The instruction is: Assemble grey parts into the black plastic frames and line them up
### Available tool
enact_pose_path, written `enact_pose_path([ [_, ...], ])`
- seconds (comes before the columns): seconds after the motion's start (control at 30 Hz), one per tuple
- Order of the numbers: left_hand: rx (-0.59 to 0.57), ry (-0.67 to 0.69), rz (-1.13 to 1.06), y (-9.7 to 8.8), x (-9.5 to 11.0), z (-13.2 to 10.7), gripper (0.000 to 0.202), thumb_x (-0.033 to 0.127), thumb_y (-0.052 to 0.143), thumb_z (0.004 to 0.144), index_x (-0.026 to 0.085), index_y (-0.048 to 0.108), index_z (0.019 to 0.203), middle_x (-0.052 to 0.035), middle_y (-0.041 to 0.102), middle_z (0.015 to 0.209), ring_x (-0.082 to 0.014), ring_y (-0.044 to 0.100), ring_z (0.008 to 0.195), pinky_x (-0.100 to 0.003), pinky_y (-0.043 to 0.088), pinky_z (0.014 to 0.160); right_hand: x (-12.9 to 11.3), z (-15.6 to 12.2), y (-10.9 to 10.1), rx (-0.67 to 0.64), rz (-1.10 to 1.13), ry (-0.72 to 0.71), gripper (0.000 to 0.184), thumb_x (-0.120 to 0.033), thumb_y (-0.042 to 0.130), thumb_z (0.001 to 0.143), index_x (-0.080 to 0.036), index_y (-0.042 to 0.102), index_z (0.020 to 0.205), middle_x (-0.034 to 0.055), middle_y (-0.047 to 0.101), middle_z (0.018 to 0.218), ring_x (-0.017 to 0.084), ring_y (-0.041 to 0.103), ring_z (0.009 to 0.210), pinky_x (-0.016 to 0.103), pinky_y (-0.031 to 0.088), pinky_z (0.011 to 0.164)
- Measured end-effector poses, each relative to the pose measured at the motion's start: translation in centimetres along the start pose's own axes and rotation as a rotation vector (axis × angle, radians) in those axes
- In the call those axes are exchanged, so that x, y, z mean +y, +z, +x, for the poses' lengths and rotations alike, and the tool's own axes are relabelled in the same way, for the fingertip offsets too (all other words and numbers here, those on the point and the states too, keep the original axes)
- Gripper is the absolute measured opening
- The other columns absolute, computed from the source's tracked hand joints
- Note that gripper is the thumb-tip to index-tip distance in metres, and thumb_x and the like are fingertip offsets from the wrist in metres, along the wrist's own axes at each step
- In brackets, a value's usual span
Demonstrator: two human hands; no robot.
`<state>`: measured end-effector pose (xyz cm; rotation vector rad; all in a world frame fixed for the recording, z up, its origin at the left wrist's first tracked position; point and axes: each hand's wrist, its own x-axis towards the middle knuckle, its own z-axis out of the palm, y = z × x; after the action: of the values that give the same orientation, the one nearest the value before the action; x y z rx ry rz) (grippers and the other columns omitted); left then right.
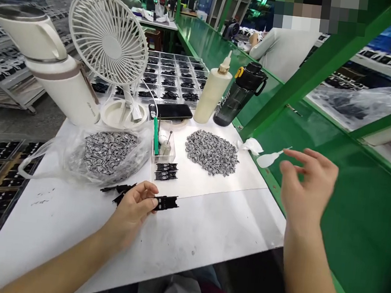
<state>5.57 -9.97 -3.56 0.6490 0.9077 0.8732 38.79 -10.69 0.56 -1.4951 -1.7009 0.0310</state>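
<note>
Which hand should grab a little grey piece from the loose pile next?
Probably the right hand: it is open, empty and raised near the pile. The left hand is busy pinching a black part.

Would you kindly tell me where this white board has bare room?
The white board is bare along its near edge, below the black plastic part in the left hand. The green bench under the right hand is free. Crowded behind: grey parts pile, clear plastic bag.

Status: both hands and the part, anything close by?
Left hand pinching black part at white table. Right hand open, raised over green bench. Grey pile and bagged parts behind it.
</note>
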Motion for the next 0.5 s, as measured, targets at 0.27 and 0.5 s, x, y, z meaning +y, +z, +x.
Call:
enact_pose_path([
  [0.27, 0.006, -0.047, -0.012, 0.6, 0.2, 0.0, 0.014, 0.017, 0.06, 0.066, 0.02, 0.051, 0.077, 0.0051, 0.043, 0.063, -0.0073, 0.041, 0.06, -0.02, 0.037, 0.06, 7.4, 2.6, 3.0, 0.082, -0.278, 0.344, 0.052, -0.028, 0.069, 0.062, -0.019, 0.054, 0.111, 0.01, 0.054, 0.086, 0.022, 0.049, 0.075, 0.036, 0.035, 0.063],
  [0.5, 0.043, -0.037, 0.034, 0.5, 0.5, 0.0, 0.015, 0.018, 0.062, 0.064, 0.019, 0.052, 0.076, 0.0045, 0.044, 0.062, -0.0083, 0.043, 0.06, -0.021, 0.037, 0.061, -5.7, 1.8, 6.9, 0.102, 0.569, 0.231, 0.023, -0.032, 0.058, 0.077, -0.026, 0.056, 0.098, 0.0025, 0.055, 0.067, 0.016, 0.05, 0.054, 0.033, 0.038, 0.053],
])
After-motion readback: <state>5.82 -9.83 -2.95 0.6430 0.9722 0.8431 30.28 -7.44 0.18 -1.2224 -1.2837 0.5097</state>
